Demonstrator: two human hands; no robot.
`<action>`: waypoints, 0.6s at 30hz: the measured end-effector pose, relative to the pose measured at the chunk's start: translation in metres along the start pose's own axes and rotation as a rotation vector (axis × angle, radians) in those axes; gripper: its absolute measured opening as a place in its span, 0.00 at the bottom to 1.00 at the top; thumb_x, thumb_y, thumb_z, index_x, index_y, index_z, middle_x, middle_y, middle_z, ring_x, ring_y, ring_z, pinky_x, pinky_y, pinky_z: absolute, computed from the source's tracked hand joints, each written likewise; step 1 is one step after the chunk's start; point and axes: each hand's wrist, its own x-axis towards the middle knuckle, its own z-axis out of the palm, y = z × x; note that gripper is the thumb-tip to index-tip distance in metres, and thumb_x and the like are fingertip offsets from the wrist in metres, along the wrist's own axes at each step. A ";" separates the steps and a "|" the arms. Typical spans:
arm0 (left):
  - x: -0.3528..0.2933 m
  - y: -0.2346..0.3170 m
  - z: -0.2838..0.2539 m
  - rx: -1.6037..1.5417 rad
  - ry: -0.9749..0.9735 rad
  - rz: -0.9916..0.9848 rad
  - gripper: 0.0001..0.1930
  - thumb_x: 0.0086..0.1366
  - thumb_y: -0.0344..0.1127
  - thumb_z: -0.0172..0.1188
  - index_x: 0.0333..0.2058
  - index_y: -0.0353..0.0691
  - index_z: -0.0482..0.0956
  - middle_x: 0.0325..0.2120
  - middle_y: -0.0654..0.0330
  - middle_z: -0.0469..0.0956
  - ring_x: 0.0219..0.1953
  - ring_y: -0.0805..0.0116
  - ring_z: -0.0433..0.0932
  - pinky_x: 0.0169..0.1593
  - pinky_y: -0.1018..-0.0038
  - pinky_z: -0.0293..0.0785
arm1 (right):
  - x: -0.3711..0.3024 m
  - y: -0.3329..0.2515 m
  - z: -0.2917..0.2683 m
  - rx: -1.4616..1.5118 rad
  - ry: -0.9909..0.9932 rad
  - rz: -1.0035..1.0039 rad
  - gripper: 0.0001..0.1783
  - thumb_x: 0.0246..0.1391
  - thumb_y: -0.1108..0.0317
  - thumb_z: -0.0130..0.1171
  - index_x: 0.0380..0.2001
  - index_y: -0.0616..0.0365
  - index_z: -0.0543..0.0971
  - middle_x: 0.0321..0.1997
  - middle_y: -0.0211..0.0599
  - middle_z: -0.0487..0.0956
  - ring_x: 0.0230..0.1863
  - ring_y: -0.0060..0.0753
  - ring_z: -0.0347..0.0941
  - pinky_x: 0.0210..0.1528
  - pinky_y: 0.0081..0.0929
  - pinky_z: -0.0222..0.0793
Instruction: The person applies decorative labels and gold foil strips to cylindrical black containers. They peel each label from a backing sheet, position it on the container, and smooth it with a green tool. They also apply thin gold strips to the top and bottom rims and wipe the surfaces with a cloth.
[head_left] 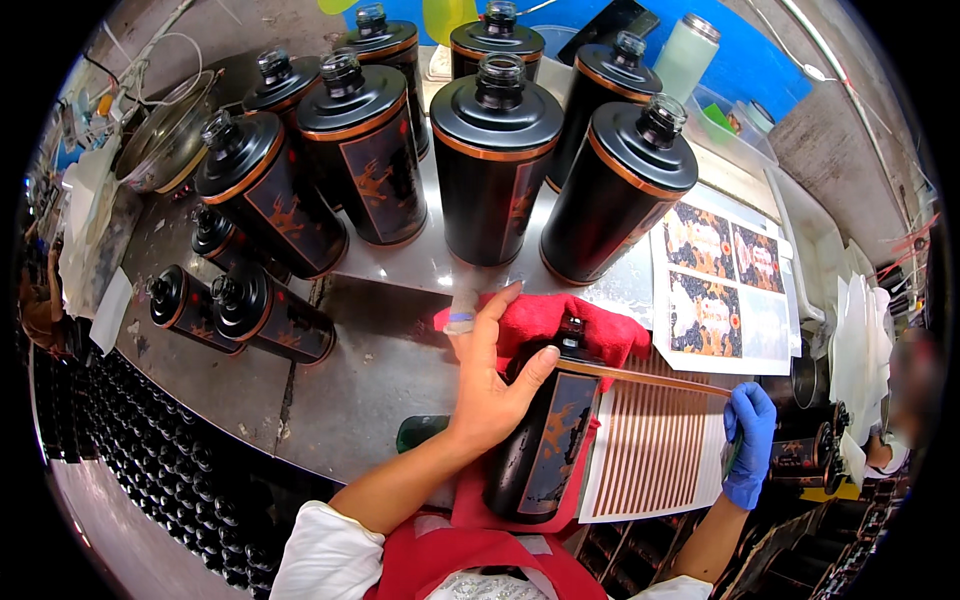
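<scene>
A black bottle (545, 440) with a dark picture panel leans on a red cloth (520, 318) before me. My left hand (490, 385), bare with a pale wrap on one finger, grips the bottle's upper side, its thumb by the shoulder. From there a thin copper-coloured strip (650, 377) stretches right, off the bottle, to my right hand (748, 440). That hand wears a blue glove and pinches the strip's far end; a green edge shows beside the palm, its kind unclear. Beneath the strip lies a white sheet (640, 450) with rows of similar strips.
Several large black bottles (495, 170) stand on a raised metal shelf behind the cloth. Smaller black bottles (270, 315) are at left, near a metal pan (165, 145). Printed picture sheets (725, 285) lie at right. A green object (420, 432) sits by my left forearm.
</scene>
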 end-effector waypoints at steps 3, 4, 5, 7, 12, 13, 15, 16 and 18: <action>0.000 -0.004 0.002 0.015 -0.012 0.033 0.31 0.59 0.39 0.59 0.59 0.39 0.59 0.54 0.51 0.58 0.56 0.59 0.53 0.61 0.65 0.44 | 0.003 0.004 -0.001 -0.005 -0.006 0.010 0.05 0.53 0.70 0.57 0.27 0.58 0.73 0.16 0.27 0.71 0.13 0.11 0.60 0.14 0.09 0.51; -0.001 -0.004 0.002 -0.019 -0.009 0.018 0.31 0.60 0.39 0.59 0.59 0.39 0.59 0.54 0.51 0.58 0.56 0.59 0.53 0.61 0.66 0.44 | 0.004 0.005 0.000 -0.008 -0.005 0.011 0.05 0.53 0.70 0.57 0.27 0.59 0.73 0.16 0.27 0.71 0.13 0.11 0.60 0.14 0.09 0.51; -0.001 -0.005 0.002 -0.052 -0.004 0.001 0.30 0.60 0.39 0.58 0.59 0.39 0.59 0.54 0.51 0.58 0.56 0.59 0.54 0.61 0.66 0.44 | 0.007 0.006 0.002 -0.011 -0.006 0.012 0.05 0.53 0.70 0.57 0.27 0.59 0.74 0.16 0.27 0.71 0.13 0.11 0.60 0.14 0.09 0.51; 0.000 -0.004 0.004 -0.113 -0.003 -0.026 0.29 0.60 0.38 0.57 0.59 0.39 0.59 0.55 0.52 0.58 0.56 0.60 0.54 0.61 0.67 0.44 | 0.007 0.008 0.003 -0.008 0.006 0.020 0.05 0.53 0.70 0.57 0.27 0.59 0.74 0.16 0.27 0.71 0.13 0.11 0.60 0.15 0.09 0.52; 0.000 -0.004 0.007 -0.199 -0.001 -0.036 0.27 0.63 0.32 0.52 0.60 0.39 0.57 0.55 0.55 0.62 0.56 0.65 0.58 0.61 0.71 0.49 | 0.012 0.014 0.009 -0.034 -0.005 0.020 0.05 0.52 0.70 0.58 0.26 0.60 0.75 0.17 0.27 0.72 0.14 0.12 0.62 0.16 0.10 0.53; 0.001 -0.006 0.006 -0.180 -0.006 -0.001 0.27 0.64 0.30 0.51 0.61 0.38 0.55 0.53 0.55 0.64 0.54 0.67 0.62 0.59 0.72 0.54 | 0.013 0.016 0.010 -0.030 -0.010 0.020 0.05 0.52 0.70 0.58 0.26 0.60 0.75 0.17 0.27 0.72 0.14 0.12 0.62 0.16 0.10 0.54; 0.000 -0.001 0.008 -0.283 -0.003 -0.018 0.27 0.64 0.24 0.48 0.61 0.37 0.54 0.52 0.56 0.66 0.52 0.69 0.66 0.58 0.74 0.58 | 0.017 0.022 0.013 0.034 -0.026 0.020 0.06 0.51 0.70 0.59 0.26 0.60 0.76 0.17 0.26 0.72 0.15 0.13 0.64 0.17 0.11 0.55; -0.001 0.005 0.007 -0.356 0.020 -0.031 0.27 0.63 0.24 0.48 0.61 0.36 0.54 0.52 0.55 0.65 0.53 0.69 0.66 0.58 0.74 0.58 | 0.019 0.024 0.015 0.051 -0.026 0.021 0.06 0.51 0.69 0.60 0.26 0.60 0.76 0.17 0.26 0.72 0.15 0.13 0.64 0.18 0.11 0.55; -0.005 0.020 0.006 -0.500 0.067 -0.058 0.27 0.62 0.23 0.47 0.60 0.35 0.55 0.53 0.55 0.64 0.54 0.68 0.65 0.59 0.73 0.57 | 0.021 0.027 0.017 0.085 -0.031 0.018 0.06 0.51 0.69 0.60 0.26 0.60 0.76 0.16 0.26 0.72 0.16 0.13 0.64 0.18 0.11 0.55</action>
